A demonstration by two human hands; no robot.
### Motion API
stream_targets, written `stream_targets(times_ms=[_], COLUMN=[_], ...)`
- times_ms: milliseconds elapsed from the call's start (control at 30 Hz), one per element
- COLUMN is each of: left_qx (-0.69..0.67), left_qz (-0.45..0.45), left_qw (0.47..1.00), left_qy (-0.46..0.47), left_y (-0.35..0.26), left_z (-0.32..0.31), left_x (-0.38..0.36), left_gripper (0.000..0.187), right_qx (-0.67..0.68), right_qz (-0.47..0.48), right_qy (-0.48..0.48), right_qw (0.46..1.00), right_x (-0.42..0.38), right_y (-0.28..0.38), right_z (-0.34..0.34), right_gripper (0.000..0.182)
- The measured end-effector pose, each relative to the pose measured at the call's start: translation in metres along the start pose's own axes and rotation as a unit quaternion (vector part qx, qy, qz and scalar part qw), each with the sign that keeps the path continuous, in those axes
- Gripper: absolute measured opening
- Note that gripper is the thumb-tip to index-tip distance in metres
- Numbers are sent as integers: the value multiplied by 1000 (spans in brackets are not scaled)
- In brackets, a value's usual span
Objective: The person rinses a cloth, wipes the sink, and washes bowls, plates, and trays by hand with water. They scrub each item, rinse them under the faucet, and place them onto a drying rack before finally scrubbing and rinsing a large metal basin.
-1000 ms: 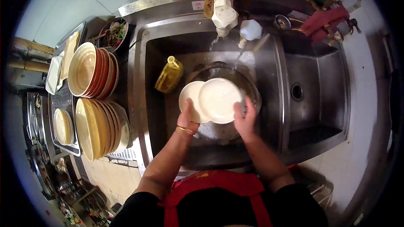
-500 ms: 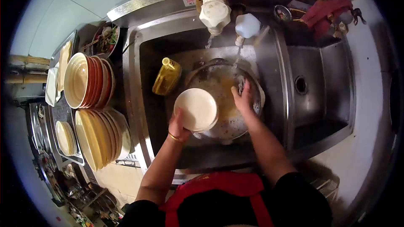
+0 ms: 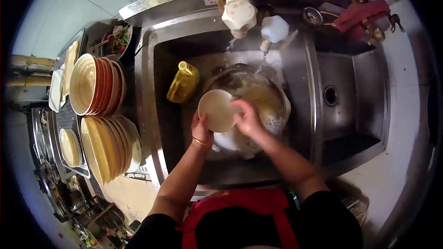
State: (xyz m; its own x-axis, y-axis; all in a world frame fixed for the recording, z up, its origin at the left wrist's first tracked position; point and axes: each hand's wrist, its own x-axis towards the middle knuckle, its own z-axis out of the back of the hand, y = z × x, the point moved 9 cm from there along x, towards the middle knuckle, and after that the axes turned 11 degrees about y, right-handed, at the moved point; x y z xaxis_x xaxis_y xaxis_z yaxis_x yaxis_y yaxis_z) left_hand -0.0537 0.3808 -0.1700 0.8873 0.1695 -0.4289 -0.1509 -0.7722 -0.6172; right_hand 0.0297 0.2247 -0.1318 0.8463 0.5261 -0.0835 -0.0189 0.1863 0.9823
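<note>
My left hand (image 3: 203, 131) grips the lower left edge of a round white bowl (image 3: 217, 113), which is held tilted over a large basin (image 3: 287, 108) in the sink. At the bowl's right rim is my right hand (image 3: 248, 119), its fingers curled and slightly blurred. A small dark piece of what looks like a scrubber (image 3: 236, 97) shows by these fingertips; the rest is hidden. Cloudy, foamy water (image 3: 265, 99) fills the basin. Left of it, a yellow bottle of liquid (image 3: 183, 83) leans in the sink (image 3: 168, 147).
Two taps, a large white one (image 3: 239, 16) and a smaller one (image 3: 275, 30), run water above the basin. Stacked bowls (image 3: 84, 85) and plates (image 3: 99, 150) stand on the left. To the right are a second sink basin (image 3: 348, 110) and a red cloth (image 3: 360, 18).
My right hand has moved left from the basin's right side to the bowl's rim, and its fingers have closed. The bowl has shifted slightly up and tilted in my left hand.
</note>
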Motion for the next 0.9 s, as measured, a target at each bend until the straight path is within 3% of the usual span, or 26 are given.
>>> stream_targets(times_ms=[100, 133, 167, 267, 333, 400, 467, 533, 567, 600, 700, 767, 800, 833, 867, 900], left_qx=[-90, -139, -133, 79, 61, 40, 17, -32, -74, -77, -169, -105, -53, -138, -122, -36], left_qz=[-20, -27, -6, -44, -71, -102, -120, -121, -125, -60, 95, 54, 32, 71, 60, 50], left_qw=[992, 982, 988, 993, 994, 993, 993, 992, 989, 995, 979, 988, 989, 978, 978, 980], left_qy=[86, 122, 77, 78, 56, 36, 7, -23, 21, 30, 63, 104, 132, 137, 158, 188], left_y=[16, 12, 12, -16, -35, -56, -65, -61, -53, -49, -2, -14, -27, -32, -49, -69], left_z=[-21, -37, -38, -54, -59, -66, -67, -61, -65, -90, -83, -84, -89, -88, -88, -98], left_x=[9, 9, 8, -11, -17, -16, -11, -6, -2, -15, -14, -18, -22, -22, -24, -27], left_gripper=[46, 48, 39, 43, 38, 33, 35, 38, 47, 53, 55, 51, 51, 44, 48, 50], right_qx=[-153, -169, -193, -365, -354, -228, -14, 282, 308, 335, 289, 268, 223, 176, 128, 68], right_qz=[175, 133, 117, 70, 12, -109, -183, -201, -197, -195, -115, -106, -58, -30, -1, -34], right_qy=[78, 86, 82, -2, -89, -86, -115, -163, -149, -137, -157, -150, -157, -128, -103, -61], right_qw=[969, 973, 971, 929, 931, 964, 976, 924, 919, 911, 937, 946, 960, 976, 986, 995], right_x=[-13, -9, -3, 29, 39, 38, 19, -13, -24, -32, -35, -40, -37, -33, -31, -29], right_y=[90, 78, 69, 91, 82, 31, 7, 6, 20, 38, 66, 74, 72, 88, 109, 116], right_z=[-53, -64, -63, -22, 14, 20, 14, -20, -34, -46, -30, -9, 6, 19, 33, 39], right_gripper=[48, 60, 62, 57, 52, 49, 46, 42, 42, 41, 42, 39, 33, 31, 30, 26])
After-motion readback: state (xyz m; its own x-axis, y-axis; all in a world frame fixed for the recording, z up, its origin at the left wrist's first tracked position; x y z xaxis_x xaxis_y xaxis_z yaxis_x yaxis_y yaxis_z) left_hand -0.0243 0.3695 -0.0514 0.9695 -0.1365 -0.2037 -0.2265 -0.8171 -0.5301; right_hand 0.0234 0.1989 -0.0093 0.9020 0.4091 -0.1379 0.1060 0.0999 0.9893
